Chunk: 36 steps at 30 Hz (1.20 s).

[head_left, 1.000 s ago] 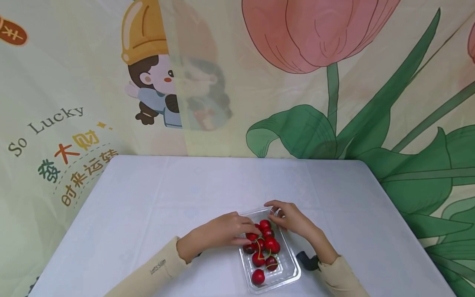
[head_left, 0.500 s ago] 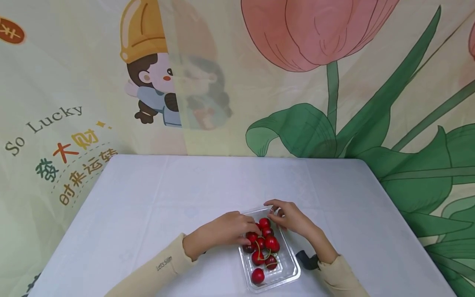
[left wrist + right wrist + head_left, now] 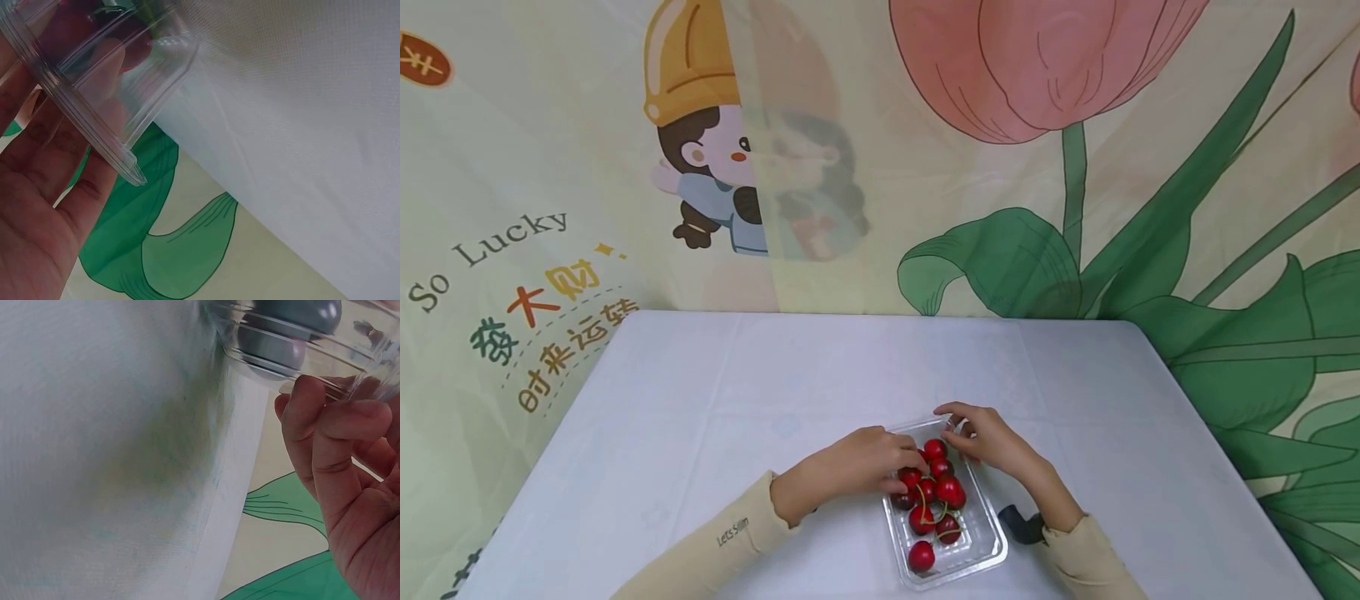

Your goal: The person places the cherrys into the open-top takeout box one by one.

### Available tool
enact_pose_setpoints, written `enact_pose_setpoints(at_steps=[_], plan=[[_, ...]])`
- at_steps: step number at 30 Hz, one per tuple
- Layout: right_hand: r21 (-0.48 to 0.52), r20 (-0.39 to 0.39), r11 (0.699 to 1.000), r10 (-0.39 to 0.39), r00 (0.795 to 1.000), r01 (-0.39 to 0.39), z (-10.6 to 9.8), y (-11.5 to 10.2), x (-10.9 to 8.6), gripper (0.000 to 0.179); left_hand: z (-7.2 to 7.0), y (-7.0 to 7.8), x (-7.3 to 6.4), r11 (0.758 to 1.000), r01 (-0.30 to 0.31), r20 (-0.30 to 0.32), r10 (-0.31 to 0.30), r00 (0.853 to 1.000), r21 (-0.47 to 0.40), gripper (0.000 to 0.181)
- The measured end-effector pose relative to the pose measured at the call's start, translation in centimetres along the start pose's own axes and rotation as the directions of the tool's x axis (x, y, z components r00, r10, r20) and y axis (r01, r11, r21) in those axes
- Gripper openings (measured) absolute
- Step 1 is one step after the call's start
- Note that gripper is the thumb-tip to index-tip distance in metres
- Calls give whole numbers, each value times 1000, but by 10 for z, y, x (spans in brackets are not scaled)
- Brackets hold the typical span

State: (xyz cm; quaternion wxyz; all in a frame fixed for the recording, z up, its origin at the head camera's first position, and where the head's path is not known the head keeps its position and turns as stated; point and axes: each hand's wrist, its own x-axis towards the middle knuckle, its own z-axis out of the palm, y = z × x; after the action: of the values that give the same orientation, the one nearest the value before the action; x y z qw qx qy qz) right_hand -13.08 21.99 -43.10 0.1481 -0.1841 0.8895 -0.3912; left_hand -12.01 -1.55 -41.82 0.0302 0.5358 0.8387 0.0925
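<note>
A clear plastic tray (image 3: pixel 988 560) stands on the table and holds several red and dark cherries, some with green stems. My left hand (image 3: pixel 861 462) reaches over its left rim, with thumb and curled fingers around a red cherry (image 3: pixel 910 477); the far fingertips are partly hidden. Through the wall in the left wrist view, a fingertip (image 3: pixel 107 59) lies against a dark cherry (image 3: pixel 134 47). At the far right corner my right hand (image 3: pixel 988 437) holds the tray's edge. Its bent fingers (image 3: pixel 334 428) sit against the clear wall in the right wrist view.
A white cloth (image 3: pixel 760 375) covers the table, which ends at a printed curtain (image 3: pixel 835 283). One cherry (image 3: pixel 922 556) lies apart near the tray's front end. Beside my right wrist is a black strap (image 3: pixel 1021 527).
My left hand has shifted slightly right and its fingers have bent deeper among the cherries, then stayed almost still. The right hand and the tray have kept their place.
</note>
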Motion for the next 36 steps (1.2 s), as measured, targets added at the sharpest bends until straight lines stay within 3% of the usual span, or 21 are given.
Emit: enact_pose_setpoints(at_steps=[22, 27, 36], plan=[[-6, 0, 1000, 9, 1000, -9, 0, 0, 0, 38, 0, 1, 2, 999, 32, 22, -32, 999, -1, 30], [-11, 3, 1000, 5, 1000, -5, 0, 0, -1, 38, 1, 2, 0, 1000, 15, -4, -15, 1000, -10, 25], [-58, 25, 997, -46, 999, 47, 0, 4, -3, 41, 1, -1, -5, 1000, -12, -114, 13, 993, 11, 22]])
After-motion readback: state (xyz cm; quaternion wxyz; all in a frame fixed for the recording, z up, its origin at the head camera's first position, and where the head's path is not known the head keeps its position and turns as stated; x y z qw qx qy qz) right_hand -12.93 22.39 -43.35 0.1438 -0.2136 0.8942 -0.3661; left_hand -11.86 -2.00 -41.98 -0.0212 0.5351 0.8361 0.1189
